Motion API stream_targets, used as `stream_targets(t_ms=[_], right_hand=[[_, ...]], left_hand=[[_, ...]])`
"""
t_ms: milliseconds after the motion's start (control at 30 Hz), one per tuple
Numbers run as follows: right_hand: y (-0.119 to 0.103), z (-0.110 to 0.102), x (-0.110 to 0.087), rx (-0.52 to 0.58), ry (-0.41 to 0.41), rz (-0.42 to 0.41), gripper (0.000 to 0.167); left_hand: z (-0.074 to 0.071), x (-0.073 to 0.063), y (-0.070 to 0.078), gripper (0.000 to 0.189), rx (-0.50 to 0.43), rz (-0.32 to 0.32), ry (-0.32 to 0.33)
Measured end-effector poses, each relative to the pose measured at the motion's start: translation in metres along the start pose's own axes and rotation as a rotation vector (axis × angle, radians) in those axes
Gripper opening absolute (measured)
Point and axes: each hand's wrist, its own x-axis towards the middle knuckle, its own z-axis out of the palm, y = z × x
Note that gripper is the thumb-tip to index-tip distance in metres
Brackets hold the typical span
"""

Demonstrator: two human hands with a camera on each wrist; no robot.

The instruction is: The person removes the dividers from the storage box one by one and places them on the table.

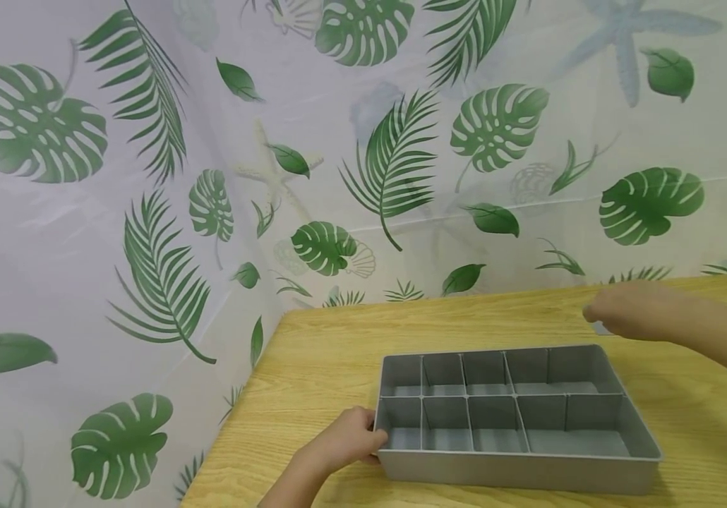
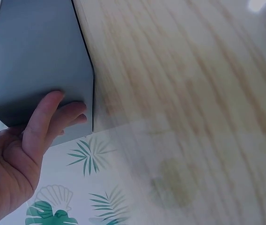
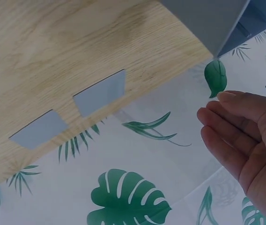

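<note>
A grey divided storage box point(image 1: 516, 473) stands on the wooden table, with thin partitions splitting it into two rows of compartments. At its left end my left hand point(image 1: 351, 439) holds the wall, thumb at the rim and fingers against the outside. In the left wrist view the left hand point(image 2: 23, 150) has its fingertips on the box's smooth grey side point(image 2: 39, 61). My right hand point(image 1: 639, 310) hovers beyond the box's far right corner. Seen from the right wrist, the right hand point(image 3: 245, 140) has loosely bent fingers and holds nothing. Two flat grey dividers point(image 3: 100, 93) lie on the table nearby.
The yellow wood-grain table point(image 1: 338, 339) meets a leaf-printed sheet point(image 1: 401, 176) at the back and left. One small grey piece point(image 1: 601, 328) shows under the right hand. The left table edge point(image 1: 236, 402) runs close to the left hand.
</note>
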Motion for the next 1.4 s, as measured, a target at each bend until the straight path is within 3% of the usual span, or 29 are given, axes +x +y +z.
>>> stream_targets(t_ms=[167, 533, 867, 1067, 1200, 1400], right_hand=[[-0.009, -0.006, 0.005, -0.013, 0.015, -0.019, 0.024], [-0.033, -0.015, 0.025, -0.093, 0.055, -0.180, 0.024], [-0.050, -0.022, 0.041, -0.069, 0.024, -0.216, 0.024], [-0.059, -0.023, 0.050, -0.087, 0.084, -0.297, 0.022], [-0.065, -0.022, 0.055, -0.071, 0.120, -0.304, 0.021], [-0.074, -0.021, 0.063, -0.049, 0.083, -0.311, 0.022]], left_hand=[[0.000, 0.001, 0.002, 0.030, -0.007, -0.003, -0.011], [0.001, -0.001, 0.000, 0.030, -0.007, 0.010, 0.002], [0.001, -0.003, 0.001, 0.030, -0.010, 0.008, 0.004], [0.002, -0.002, 0.001, 0.029, -0.013, 0.013, 0.005], [0.002, -0.001, 0.000, 0.028, -0.013, 0.013, 0.007], [0.000, -0.001, -0.001, 0.028, -0.020, 0.012, 0.002]])
